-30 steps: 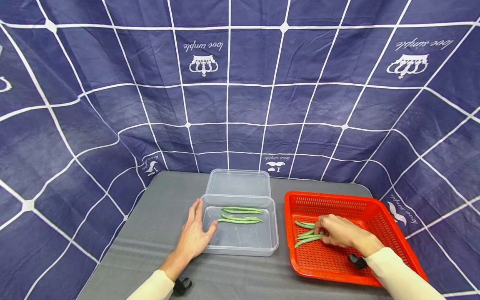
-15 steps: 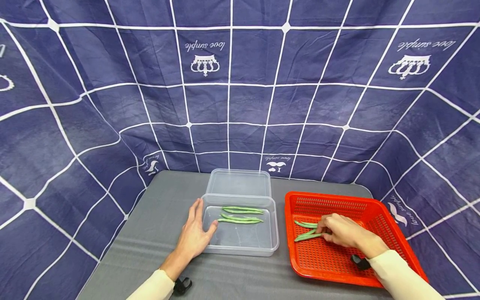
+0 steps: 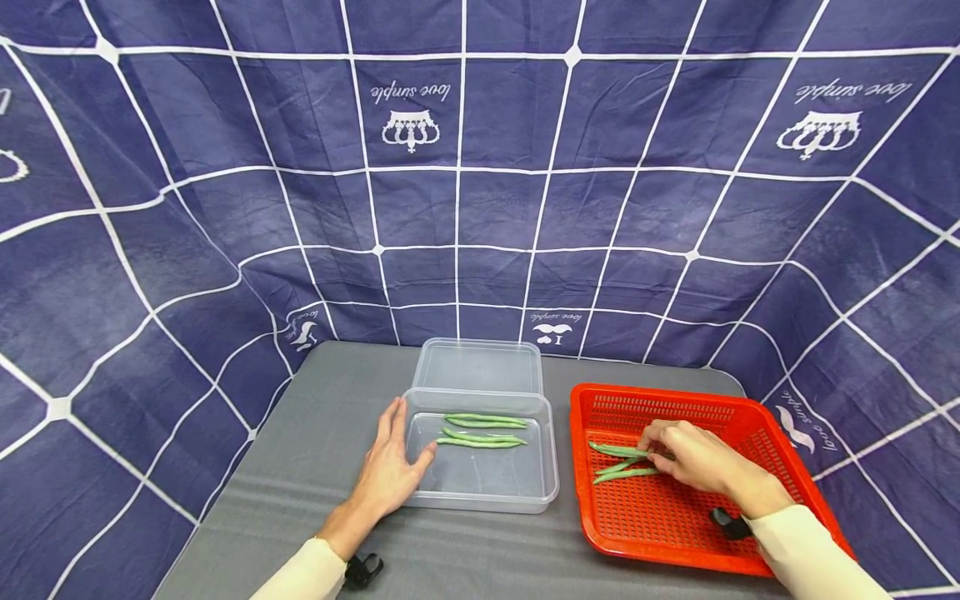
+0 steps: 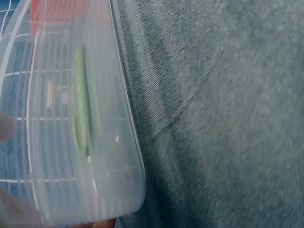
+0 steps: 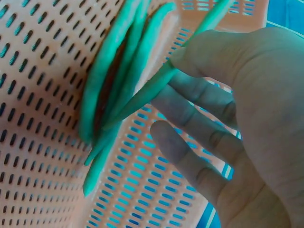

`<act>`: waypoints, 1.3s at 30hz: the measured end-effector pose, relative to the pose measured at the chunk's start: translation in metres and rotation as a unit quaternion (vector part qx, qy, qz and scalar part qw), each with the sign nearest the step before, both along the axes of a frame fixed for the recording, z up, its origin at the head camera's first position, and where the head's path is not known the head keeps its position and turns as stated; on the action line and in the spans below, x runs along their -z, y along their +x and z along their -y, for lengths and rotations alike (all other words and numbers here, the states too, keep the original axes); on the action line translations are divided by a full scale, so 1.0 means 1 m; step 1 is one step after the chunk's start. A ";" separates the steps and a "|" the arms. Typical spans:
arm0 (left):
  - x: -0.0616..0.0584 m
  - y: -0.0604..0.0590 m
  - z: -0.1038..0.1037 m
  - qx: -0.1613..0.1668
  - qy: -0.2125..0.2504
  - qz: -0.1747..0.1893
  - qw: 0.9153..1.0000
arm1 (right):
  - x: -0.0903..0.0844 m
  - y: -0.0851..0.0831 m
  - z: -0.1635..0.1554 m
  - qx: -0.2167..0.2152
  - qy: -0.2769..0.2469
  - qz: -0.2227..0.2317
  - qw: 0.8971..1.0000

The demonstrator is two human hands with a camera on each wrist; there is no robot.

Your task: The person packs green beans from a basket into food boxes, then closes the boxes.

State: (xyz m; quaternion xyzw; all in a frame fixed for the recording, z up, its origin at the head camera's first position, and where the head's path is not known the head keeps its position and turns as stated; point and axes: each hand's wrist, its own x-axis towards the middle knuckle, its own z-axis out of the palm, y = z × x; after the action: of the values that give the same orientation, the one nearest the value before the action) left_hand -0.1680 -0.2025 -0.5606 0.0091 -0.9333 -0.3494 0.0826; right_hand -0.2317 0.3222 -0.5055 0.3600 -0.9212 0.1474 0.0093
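My right hand [image 3: 701, 465] reaches into the red plastic basket [image 3: 611, 527]. In the right wrist view its thumb and fingers pinch a green bean [image 5: 151, 91], whose free tip crosses several other green beans [image 5: 105, 69] lying in the basket. Over the left end of the clear plastic container [image 3: 487, 502] lies my left hand [image 3: 388, 471], thumb at the inner side of the rim and the other fingers extended along the edge. Several green beans [image 3: 483, 440] lie crosswise inside that container. Through its wall, the left wrist view shows a green bean [image 4: 81, 102] too.
Behind the container lies a clear lid [image 3: 478, 365] on the grey cloth [image 3: 330, 400]. A blue curtain [image 3: 495, 208] with a white grid rises at the back and both sides. The basket's raised walls stand around the right hand.
My right hand has shifted slightly right, and the green beans by its fingers have been rearranged in the basket. The left hand and the container stay where they were.
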 end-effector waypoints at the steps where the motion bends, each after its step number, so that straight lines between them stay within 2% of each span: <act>1: -0.001 0.000 0.001 0.004 0.001 0.001 1.000 | -0.001 0.000 0.000 -0.002 -0.006 -0.008 1.000; 5: -0.002 0.001 0.005 0.028 0.006 0.005 1.000 | -0.006 -0.001 0.002 -0.002 -0.023 -0.033 0.999; 11: -0.002 0.001 0.012 0.064 0.013 0.006 0.998 | -0.018 0.001 0.013 0.008 -0.037 -0.047 0.998; 18: 0.001 0.002 0.020 0.083 0.009 -0.009 0.996 | -0.033 0.005 0.040 0.019 -0.040 -0.065 0.997; 25: 0.000 0.005 0.026 0.104 0.004 0.000 0.995 | -0.042 0.007 0.066 0.024 -0.044 -0.089 0.995; 32: 0.001 0.006 0.025 0.102 0.010 -0.006 0.995 | -0.051 0.004 0.092 0.029 -0.041 -0.100 0.994; 39: 0.001 0.007 0.024 0.096 0.009 -0.001 0.995 | -0.055 0.000 0.120 0.006 -0.030 -0.119 0.992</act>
State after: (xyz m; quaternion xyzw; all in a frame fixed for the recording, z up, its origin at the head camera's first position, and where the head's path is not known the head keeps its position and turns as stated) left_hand -0.1607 -0.2269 -0.5614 -0.0800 -0.9265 -0.3643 0.0495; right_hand -0.2312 0.2018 -0.4506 0.3691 -0.9107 0.1313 0.1306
